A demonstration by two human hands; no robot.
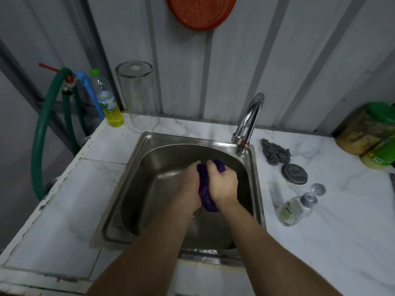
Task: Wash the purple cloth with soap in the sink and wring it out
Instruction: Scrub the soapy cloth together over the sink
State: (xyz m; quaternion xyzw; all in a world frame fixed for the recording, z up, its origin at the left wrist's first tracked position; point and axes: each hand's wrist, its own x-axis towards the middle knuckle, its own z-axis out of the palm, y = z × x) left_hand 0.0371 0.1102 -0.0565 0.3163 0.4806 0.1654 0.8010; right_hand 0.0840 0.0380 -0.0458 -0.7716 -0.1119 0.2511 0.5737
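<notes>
The purple cloth (204,189) is bunched into a thick roll over the middle of the steel sink (136,167). My left hand (189,184) grips its left side, fingers curled round it. My right hand (222,184) grips it from the right, fingers wrapped over the top end. A bottle of yellow soap liquid (108,101) stands on the counter at the back left. The chrome tap (249,120) stands at the sink's back right corner; I see no water running from it.
A tall glass jar (139,95) stands behind the sink. To the right lie a steel scourer (275,152), a round metal lid (294,174) and a small clear bottle (296,208) on its side. Green tubs (372,133) sit far right. A green hose (42,133) hangs left.
</notes>
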